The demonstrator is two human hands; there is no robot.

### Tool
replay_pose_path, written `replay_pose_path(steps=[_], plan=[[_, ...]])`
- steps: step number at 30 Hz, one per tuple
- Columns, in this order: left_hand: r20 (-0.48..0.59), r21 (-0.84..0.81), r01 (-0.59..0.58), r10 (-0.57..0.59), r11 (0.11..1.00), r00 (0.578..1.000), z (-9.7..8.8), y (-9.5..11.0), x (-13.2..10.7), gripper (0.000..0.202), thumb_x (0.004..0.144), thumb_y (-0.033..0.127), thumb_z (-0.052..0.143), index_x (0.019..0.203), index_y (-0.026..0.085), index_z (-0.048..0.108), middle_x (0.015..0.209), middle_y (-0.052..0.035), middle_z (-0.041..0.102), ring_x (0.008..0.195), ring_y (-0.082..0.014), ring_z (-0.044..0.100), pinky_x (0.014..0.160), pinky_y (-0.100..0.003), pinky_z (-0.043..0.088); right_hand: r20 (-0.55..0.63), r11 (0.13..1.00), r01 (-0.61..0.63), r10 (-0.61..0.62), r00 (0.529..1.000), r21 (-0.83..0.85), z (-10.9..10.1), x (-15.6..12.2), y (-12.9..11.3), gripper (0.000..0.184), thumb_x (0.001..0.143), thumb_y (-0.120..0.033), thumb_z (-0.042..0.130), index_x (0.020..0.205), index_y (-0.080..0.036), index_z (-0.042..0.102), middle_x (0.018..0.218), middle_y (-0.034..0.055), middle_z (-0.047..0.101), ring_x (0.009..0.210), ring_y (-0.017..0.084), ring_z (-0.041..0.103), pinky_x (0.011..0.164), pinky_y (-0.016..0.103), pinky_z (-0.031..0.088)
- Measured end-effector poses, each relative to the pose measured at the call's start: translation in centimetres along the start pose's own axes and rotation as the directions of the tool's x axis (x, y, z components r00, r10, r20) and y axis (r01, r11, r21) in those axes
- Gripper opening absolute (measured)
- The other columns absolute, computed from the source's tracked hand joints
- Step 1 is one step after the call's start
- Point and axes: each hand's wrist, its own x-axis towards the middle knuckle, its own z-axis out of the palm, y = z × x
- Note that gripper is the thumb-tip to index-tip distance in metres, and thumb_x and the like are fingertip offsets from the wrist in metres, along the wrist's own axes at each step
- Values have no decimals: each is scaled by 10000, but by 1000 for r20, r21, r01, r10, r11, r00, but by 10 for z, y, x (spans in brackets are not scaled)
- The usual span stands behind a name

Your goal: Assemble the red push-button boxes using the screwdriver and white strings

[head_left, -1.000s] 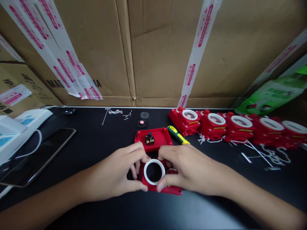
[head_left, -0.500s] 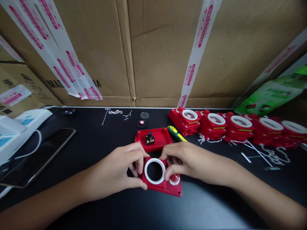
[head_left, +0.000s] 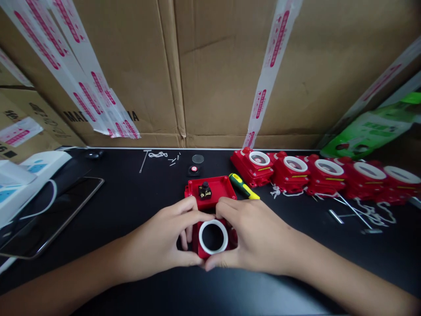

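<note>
Both my hands grip a red cover point(head_left: 196, 237) with a white ring point(head_left: 201, 237) around its round opening. My left hand point(head_left: 164, 239) holds the left side, its thumb at the near edge. My right hand point(head_left: 259, 235) wraps the right side, hiding most of that end, and its thumb lies along the near edge. Just beyond the cover sits an open red box base point(head_left: 222, 188) with a black switch block point(head_left: 205, 190) in it. A yellow-and-green screwdriver point(head_left: 242, 185) lies right of the base, close to my right hand.
Several assembled red boxes point(head_left: 259, 169) stand in a row at the right, with T-handled metal rods point(head_left: 342, 215) before them. A clear disc point(head_left: 198, 159) and a small black-and-red part point(head_left: 194, 170) lie behind. A phone point(head_left: 52, 219) lies left; cardboard point(head_left: 213, 87) walls the back.
My right hand has moved down and left around the cover, covering its right end and red dome. My left fingers have reached further along the far edge.
</note>
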Motion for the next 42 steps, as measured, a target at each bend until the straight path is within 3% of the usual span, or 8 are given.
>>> replay_pose_path(steps=[7,14,20,30,34,37,39,42], plan=[[10,-68,19,-18,998,1000,1,-3,-1,478,818,316,912,1232,286,675,1173,-12,593,785,-118,670,702,-268,623,9,996,23,-24,1000,90,-8,-1,0,609,754,-761,815,884,-189,652,863,12,715,673,162,600,590,286,325],[15,-90,49,-48,995,999,-2,2,0,385,802,315,925,1066,216,662,1084,4,595,773,-111,658,698,-259,611,89,989,-4,-9,996,149,-14,0,7,568,757,-700,852,921,-184,681,865,15,707,706,175,606,594,280,355],[-1,-50,61,-61,997,998,-3,3,-1,387,788,259,926,1029,211,626,1105,7,618,784,-109,652,681,-248,591,101,972,37,-62,993,234,-19,3,13,500,754,-598,908,943,-176,718,822,-7,680,693,146,553,593,251,350],[0,-72,60,-60,996,998,-2,-3,1,441,744,358,964,906,202,584,1057,14,624,736,-110,624,661,-268,580,169,917,61,-137,976,394,-22,8,28,387,906,-526,805,942,-146,739,828,-9,667,721,132,592,666,245,435],[-15,-93,107,-109,990,994,-1,-4,1,582,687,361,1000,1066,223,581,1000,33,635,723,-124,651,651,-274,567,199,926,52,-135,971,375,-28,5,27,383,943,-534,764,1010,-157,759,886,7,686,761,140,604,694,255,455],[13,-41,60,-60,997,998,-1,-3,0,609,744,339,972,1232,274,615,1063,26,609,751,-120,648,704,-281,574,192,928,35,-113,975,372,-27,1,22,547,786,-603,884,1094,-178,729,886,-13,682,740,143,600,639,252,447],[22,1,33,-33,999,999,-1,-2,0,582,791,336,941,1285,311,634,1089,19,582,748,-113,633,719,-281,574,127,949,46,-90,988,312,-21,-2,15,665,672,-665,927,1083,-192,704,912,-16,697,740,153,608,629,262,434],[16,21,13,-14,1000,1000,-1,-2,0,588,819,340,919,1331,337,632,1102,15,565,747,-110,625,717,-278,571,0,994,57,-57,998,92,-10,-4,4,721,658,-791,856,1003,-183,682,943,19,709,746,192,627,672,309,416]])
